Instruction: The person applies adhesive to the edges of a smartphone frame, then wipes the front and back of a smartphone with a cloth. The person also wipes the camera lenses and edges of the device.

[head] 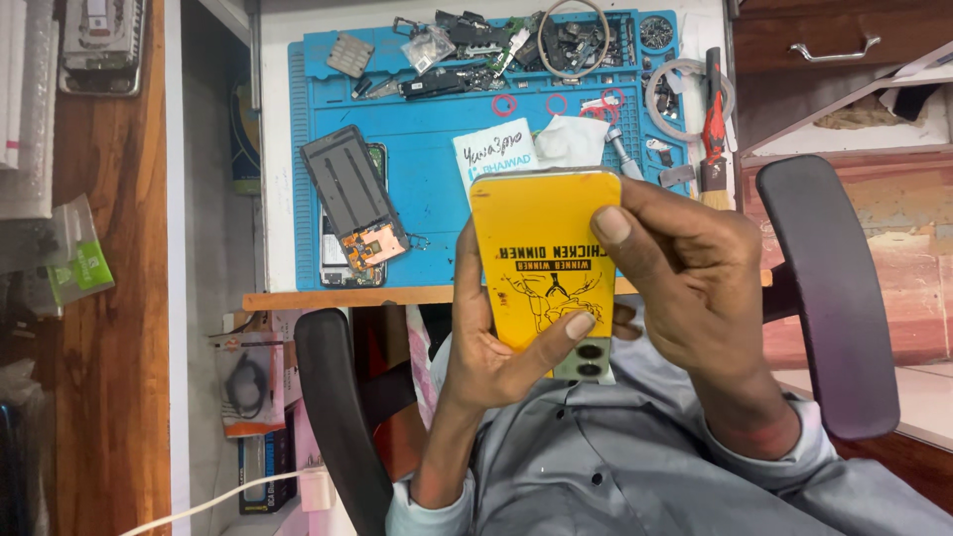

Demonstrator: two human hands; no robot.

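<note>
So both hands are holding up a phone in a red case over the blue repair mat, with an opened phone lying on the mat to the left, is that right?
Not quite: the case is yellow, not red, as the head view shows. Both the left hand and the right hand hold the phone in the yellow case in front of the blue repair mat, and the opened phone lies on the mat to the left.

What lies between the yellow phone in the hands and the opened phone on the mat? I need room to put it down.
In the head view, only bare blue mat separates the yellow phone from the opened phone.
</note>
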